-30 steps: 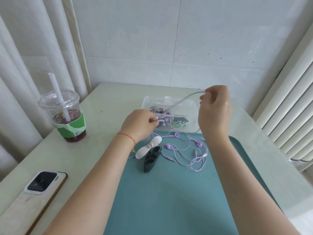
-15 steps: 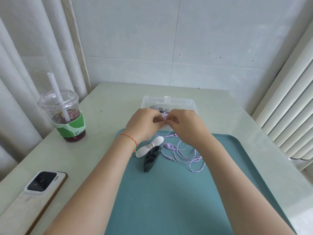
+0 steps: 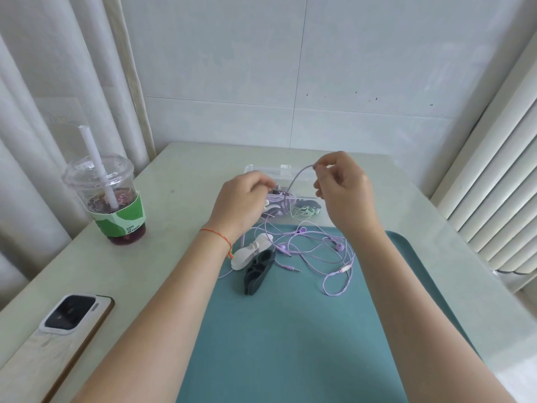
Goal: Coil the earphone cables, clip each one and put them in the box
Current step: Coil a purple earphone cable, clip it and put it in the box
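My right hand (image 3: 344,193) pinches the purple earphone cable (image 3: 296,181) between thumb and forefinger, raised above the clear box (image 3: 263,169), other fingers loosely curled. My left hand (image 3: 242,203) has its grip closed on the cable's gathered end at the box's 9 o'clock edge; the cable arcs taut between both hands. The remainder lies loose on the teal mat (image 3: 290,330), with a white clip (image 3: 247,255) and black clip (image 3: 258,271) touching at its 9 o'clock side. The box sits on the desk (image 3: 174,199) at the mat's 12 o'clock.
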`<state>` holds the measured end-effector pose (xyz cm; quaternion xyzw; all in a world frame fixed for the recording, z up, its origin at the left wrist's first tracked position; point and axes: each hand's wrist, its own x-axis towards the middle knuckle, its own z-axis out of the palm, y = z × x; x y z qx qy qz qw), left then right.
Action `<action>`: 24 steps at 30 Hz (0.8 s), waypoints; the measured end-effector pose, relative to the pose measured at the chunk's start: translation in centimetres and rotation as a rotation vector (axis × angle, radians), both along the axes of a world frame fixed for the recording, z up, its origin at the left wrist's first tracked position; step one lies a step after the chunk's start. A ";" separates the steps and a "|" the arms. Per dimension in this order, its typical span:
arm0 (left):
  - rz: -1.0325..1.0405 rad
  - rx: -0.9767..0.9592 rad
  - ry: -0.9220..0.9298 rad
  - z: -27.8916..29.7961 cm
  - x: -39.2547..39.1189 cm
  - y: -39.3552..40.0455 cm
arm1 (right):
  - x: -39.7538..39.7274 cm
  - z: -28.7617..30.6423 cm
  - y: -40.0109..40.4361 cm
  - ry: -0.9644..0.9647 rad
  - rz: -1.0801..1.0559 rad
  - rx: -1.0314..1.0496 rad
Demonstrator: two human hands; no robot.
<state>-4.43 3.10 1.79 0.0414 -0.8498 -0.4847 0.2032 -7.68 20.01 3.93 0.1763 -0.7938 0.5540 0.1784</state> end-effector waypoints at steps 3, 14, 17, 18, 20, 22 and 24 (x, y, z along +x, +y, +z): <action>-0.290 0.269 -0.049 0.6 0.4 0.7 | 0.2 0.0 -0.3 -0.027 0.028 -0.041; 0.048 0.526 0.217 0.4 0.0 0.0 | -2.1 -1.5 1.2 -0.400 -0.061 0.251; 0.013 0.350 0.192 0.3 0.1 0.1 | -1.9 -2.1 0.6 -0.309 0.003 0.486; -0.011 0.251 0.142 0.0 0.0 0.1 | -1.5 -1.8 0.4 -0.238 0.026 0.479; -0.065 0.111 0.008 -0.6 0.0 0.4 | -0.6 -1.1 -0.1 -0.100 0.120 0.427; -0.119 0.064 -0.080 -0.9 -0.1 0.7 | 0.2 -0.8 -0.4 -0.035 0.250 0.423; -0.140 0.093 -0.120 -0.7 -0.1 0.9 | 0.6 -0.8 -0.8 -0.052 0.322 0.448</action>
